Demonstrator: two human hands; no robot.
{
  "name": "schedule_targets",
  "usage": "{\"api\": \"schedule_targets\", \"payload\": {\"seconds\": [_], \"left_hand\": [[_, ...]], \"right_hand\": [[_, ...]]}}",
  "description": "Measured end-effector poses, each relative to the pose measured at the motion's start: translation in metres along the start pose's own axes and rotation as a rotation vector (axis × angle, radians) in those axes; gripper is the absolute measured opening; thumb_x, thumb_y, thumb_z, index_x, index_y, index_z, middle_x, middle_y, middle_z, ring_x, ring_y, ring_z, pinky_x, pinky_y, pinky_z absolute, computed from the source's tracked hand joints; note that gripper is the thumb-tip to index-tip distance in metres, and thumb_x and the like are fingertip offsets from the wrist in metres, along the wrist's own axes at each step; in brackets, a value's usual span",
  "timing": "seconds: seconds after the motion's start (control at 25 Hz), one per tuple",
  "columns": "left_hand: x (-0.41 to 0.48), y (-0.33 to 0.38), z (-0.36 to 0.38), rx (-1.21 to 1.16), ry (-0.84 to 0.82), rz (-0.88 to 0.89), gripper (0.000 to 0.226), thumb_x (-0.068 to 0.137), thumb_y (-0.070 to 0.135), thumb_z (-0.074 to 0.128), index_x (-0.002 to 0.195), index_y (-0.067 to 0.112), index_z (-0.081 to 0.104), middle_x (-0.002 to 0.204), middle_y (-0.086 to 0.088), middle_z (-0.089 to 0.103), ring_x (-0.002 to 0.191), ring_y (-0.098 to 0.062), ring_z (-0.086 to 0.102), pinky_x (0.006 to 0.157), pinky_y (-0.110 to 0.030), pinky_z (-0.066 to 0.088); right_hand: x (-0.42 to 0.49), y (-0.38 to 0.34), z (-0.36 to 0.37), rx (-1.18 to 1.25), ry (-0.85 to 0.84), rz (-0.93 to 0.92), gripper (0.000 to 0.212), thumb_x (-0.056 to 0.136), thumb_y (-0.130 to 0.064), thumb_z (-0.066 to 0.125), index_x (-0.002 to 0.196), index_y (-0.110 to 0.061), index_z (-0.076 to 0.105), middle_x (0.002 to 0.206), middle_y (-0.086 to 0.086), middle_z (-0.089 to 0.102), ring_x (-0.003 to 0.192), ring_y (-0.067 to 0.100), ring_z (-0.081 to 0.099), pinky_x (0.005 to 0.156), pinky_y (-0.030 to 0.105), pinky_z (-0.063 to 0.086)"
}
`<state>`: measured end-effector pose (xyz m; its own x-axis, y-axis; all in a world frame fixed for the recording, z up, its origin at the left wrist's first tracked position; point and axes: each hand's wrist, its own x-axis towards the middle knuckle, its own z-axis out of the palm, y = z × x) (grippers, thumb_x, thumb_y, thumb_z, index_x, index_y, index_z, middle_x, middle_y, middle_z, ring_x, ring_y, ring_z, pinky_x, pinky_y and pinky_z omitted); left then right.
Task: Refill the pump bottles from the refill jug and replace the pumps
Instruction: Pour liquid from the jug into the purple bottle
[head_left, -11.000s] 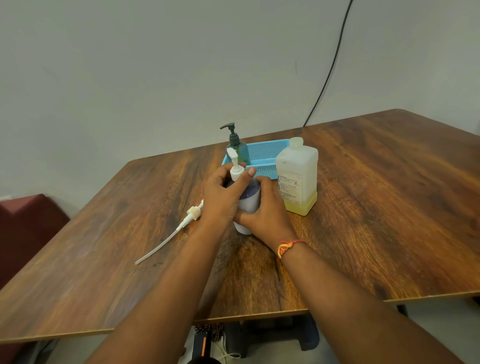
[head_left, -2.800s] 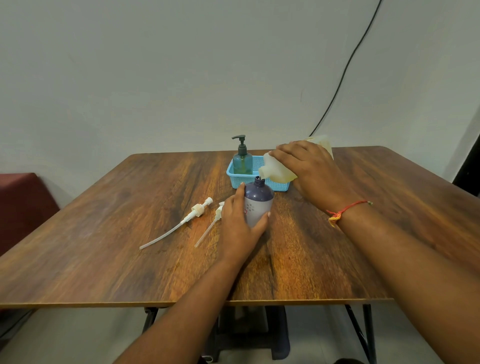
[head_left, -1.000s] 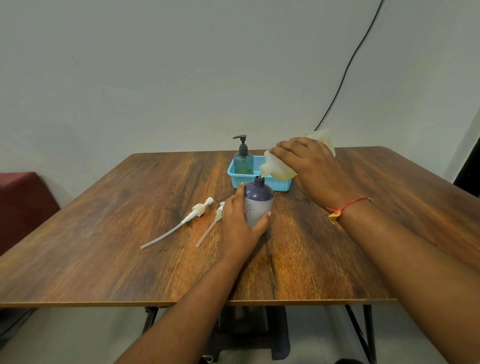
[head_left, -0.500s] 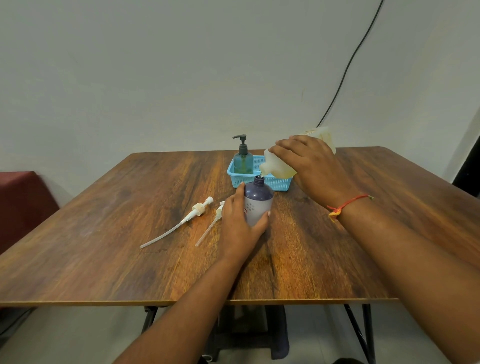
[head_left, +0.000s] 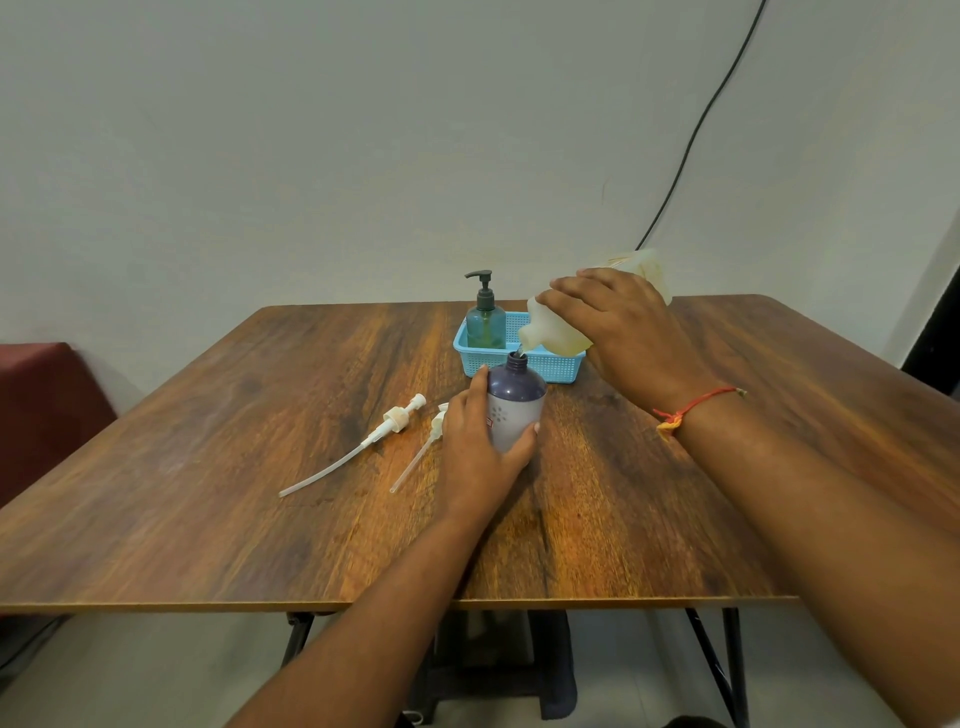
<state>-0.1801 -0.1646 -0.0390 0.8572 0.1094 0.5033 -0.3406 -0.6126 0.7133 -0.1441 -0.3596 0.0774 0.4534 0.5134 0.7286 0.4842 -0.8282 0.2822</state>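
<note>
**Jug tipped over the open purple bottle**

Your right hand (head_left: 618, 325) grips the refill jug (head_left: 558, 332) from above, fingers curled over its side. The jug is tilted with its mouth pointing down and left, just above the open neck of the purple bottle (head_left: 514, 402). Yellowish liquid sits in the low part of the jug.

Your left hand (head_left: 480, 447) holds the purple bottle from its left side, thumb at the front and fingers round the back. The bottle stands upright on the wooden table (head_left: 208, 493).

Left of this hand, two white pumps lie flat on the table: the near pump (head_left: 418, 457) just beside your hand, its head partly hidden, and the far pump (head_left: 363, 447) a little further left.

Behind the bottle is a blue basket (head_left: 550, 366). In its left end the green bottle (head_left: 485, 325) stands upright with its dark pump on.

A red thread (head_left: 693, 408) is round your right wrist.
</note>
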Motion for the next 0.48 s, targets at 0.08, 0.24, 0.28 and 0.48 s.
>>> {"api": "schedule_targets", "payload": {"seconds": [0.08, 0.24, 0.28, 0.48], "left_hand": [[0.0001, 0.0007, 0.0, -0.001, -0.001, -0.002, 0.091, 0.087, 0.047, 0.075, 0.16, 0.028, 0.024, 0.154, 0.0, 0.041, 0.138, -0.015, 0.041, 0.109, -0.035, 0.045], [-0.0005, 0.0006, 0.0002, -0.002, -0.001, -0.002, 0.091, 0.087, 0.046, 0.075, 0.16, 0.028, 0.024, 0.155, 0.0, 0.041, 0.14, -0.015, 0.04, 0.11, -0.034, 0.043], [-0.0006, 0.0007, 0.0001, -0.004, -0.001, -0.003, 0.091, 0.087, 0.046, 0.075, 0.16, 0.028, 0.024, 0.155, 0.0, 0.041, 0.14, -0.015, 0.04, 0.11, -0.035, 0.043], [-0.0003, 0.001, -0.0001, 0.001, -0.004, -0.003, 0.091, 0.087, 0.047, 0.074, 0.16, 0.028, 0.023, 0.156, 0.0, 0.04, 0.14, -0.015, 0.039, 0.11, -0.032, 0.041]], "right_hand": [[0.0006, 0.0015, -0.0002, -0.007, 0.002, -0.001, 0.056, 0.088, 0.001, 0.066, 0.141, -0.016, 0.056, 0.142, 0.009, 0.059, 0.129, 0.036, 0.051, 0.103, 0.051, 0.041], [0.0013, 0.0023, -0.0002, -0.015, -0.004, -0.005, 0.056, 0.089, 0.0, 0.066, 0.141, -0.016, 0.056, 0.143, 0.008, 0.058, 0.129, 0.036, 0.051, 0.103, 0.051, 0.041], [0.0014, 0.0016, -0.0005, -0.016, -0.008, -0.002, 0.056, 0.089, -0.001, 0.067, 0.141, -0.016, 0.056, 0.143, 0.009, 0.058, 0.129, 0.036, 0.051, 0.104, 0.051, 0.041], [0.002, 0.0003, -0.0037, -0.026, -0.03, -0.001, 0.052, 0.091, -0.007, 0.058, 0.142, -0.016, 0.055, 0.144, 0.009, 0.057, 0.131, 0.036, 0.05, 0.105, 0.052, 0.04]]}}
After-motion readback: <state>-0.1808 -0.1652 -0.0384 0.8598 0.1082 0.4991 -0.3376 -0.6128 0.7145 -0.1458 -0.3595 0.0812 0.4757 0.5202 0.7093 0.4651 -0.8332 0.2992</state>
